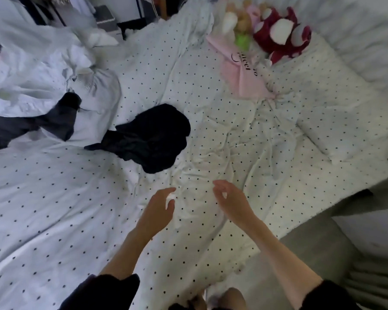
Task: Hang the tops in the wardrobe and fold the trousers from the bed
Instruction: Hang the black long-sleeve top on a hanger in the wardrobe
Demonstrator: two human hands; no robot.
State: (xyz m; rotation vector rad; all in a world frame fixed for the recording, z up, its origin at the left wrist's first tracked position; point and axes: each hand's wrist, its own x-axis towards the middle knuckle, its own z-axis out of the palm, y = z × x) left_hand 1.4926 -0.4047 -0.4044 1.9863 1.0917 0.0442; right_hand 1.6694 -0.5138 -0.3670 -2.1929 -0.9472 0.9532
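Note:
A crumpled black garment (152,137) lies on the white dotted bed cover (54,209) near the middle of the bed. A dark grey garment (31,125) stretches across a white heap (43,70) of clothes at the left. My left hand (158,209) and my right hand (230,199) hover over the cover just below the black garment, fingers loosely curled, holding nothing. Both stay a short way from the garment without touching it.
Plush toys, one red and white (280,34), and a pink cloth (244,74) lie at the head of the bed beside a dotted pillow (336,113). Dark furniture and hanging clothes (43,7) show at the top left. A grey floor (311,253) lies to the right.

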